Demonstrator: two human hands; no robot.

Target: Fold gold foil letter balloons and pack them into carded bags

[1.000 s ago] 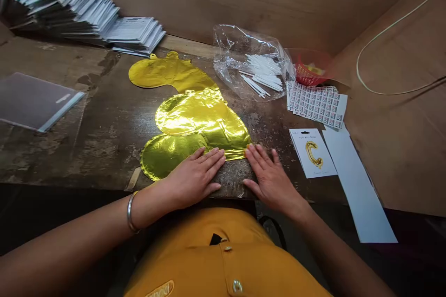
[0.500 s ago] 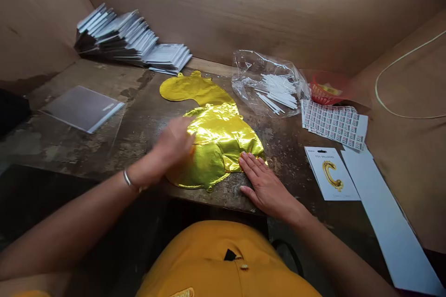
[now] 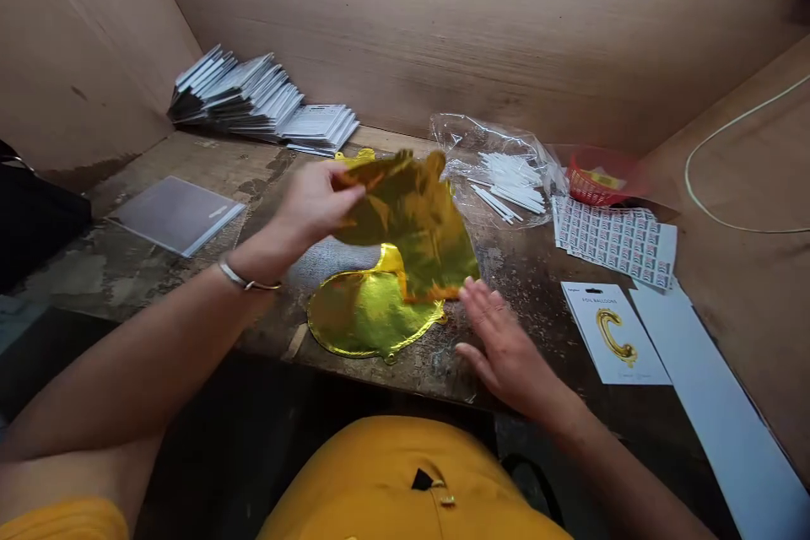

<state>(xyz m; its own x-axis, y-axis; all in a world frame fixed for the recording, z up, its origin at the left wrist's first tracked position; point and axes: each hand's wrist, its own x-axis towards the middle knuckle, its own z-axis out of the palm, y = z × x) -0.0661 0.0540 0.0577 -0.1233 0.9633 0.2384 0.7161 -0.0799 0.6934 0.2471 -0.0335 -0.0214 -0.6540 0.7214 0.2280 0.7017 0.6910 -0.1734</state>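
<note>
We wore a mustard-yellow shirt (image 3: pixel 380 481) with small metal buttons (image 3: pixel 447 500), and a thin silver bangle (image 3: pixel 244 280) sat behind our left hand (image 3: pixel 310 202).

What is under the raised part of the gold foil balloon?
Bare worn tabletop shows beneath the flap that the left hand lifts, and the lower lobe of the gold foil balloon lies flat there. Whatever sits behind the raised foil is covered.

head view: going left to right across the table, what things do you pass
clear flat plastic sleeve → gold foil balloon → clear plastic bag of white sticks → sheet of small printed stickers → long white paper strip
</note>
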